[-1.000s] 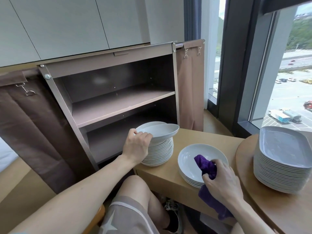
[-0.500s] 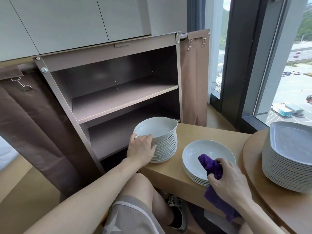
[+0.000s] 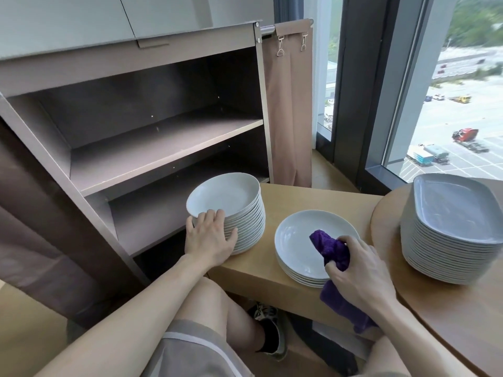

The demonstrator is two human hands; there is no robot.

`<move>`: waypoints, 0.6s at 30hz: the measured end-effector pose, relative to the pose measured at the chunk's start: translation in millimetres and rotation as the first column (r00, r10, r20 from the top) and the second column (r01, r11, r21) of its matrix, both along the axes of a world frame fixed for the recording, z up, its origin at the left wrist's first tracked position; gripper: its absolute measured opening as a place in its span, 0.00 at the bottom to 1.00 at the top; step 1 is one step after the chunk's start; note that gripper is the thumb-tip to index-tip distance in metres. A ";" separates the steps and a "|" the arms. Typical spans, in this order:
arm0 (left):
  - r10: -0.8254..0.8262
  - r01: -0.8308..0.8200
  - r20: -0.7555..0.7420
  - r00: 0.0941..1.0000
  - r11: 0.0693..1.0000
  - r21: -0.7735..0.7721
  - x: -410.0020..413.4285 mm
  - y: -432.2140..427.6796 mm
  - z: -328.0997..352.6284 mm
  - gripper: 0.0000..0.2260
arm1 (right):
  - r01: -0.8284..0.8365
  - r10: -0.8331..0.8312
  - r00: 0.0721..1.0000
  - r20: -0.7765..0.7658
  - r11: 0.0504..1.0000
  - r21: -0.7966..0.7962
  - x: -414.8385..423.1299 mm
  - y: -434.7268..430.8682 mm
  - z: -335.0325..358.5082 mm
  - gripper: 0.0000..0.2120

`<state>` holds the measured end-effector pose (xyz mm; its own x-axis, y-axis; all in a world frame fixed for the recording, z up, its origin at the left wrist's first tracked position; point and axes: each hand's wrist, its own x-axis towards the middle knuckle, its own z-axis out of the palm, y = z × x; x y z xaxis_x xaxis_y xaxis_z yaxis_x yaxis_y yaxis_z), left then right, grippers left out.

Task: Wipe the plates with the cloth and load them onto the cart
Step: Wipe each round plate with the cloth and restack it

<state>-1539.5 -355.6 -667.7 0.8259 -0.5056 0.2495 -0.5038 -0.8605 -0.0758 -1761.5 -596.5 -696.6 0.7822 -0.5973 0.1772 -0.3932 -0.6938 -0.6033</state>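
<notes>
**Window-side bench (image 3: 313, 197): wiping in hand, nothing loaded yet**

Cart (image 3: 163, 148) at left, shelves holding no plates. Left hand (image 3: 209, 238) laid loosely on near rim of tall plate stack (image 3: 226, 197), fingers fairly straight, gripping nothing. Low stack (image 3: 296, 240) to its right. Purple cloth (image 3: 332, 248) bunched on its top plate, clutched in curled right hand (image 3: 362, 270). Probably mid-wipe. Next: finish the wipe, then carry the plate left onto a shelf.

The right hand (image 3: 362, 276) hides the middle of the cloth (image 3: 330, 247); the left edge crops the cart (image 3: 163, 148).
</notes>
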 end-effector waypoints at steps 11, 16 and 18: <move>-0.486 0.541 -0.381 0.786 0.840 0.046 -57.6 -20.1 -27.4 0.28 | -0.053 0.023 0.991 -0.135 0.974 -0.222 2.4 0.1 -14.0 0.20; -0.390 0.501 -0.643 0.659 0.865 -0.012 -47.5 -26.6 -48.1 0.36 | -0.143 0.048 0.967 -0.251 0.915 -0.378 3.9 4.4 -19.5 0.19; -0.386 0.486 -0.696 0.606 0.872 -0.059 -39.3 -27.8 -49.8 0.35 | -0.159 0.040 0.956 -0.292 0.905 -0.394 7.4 4.0 -18.3 0.17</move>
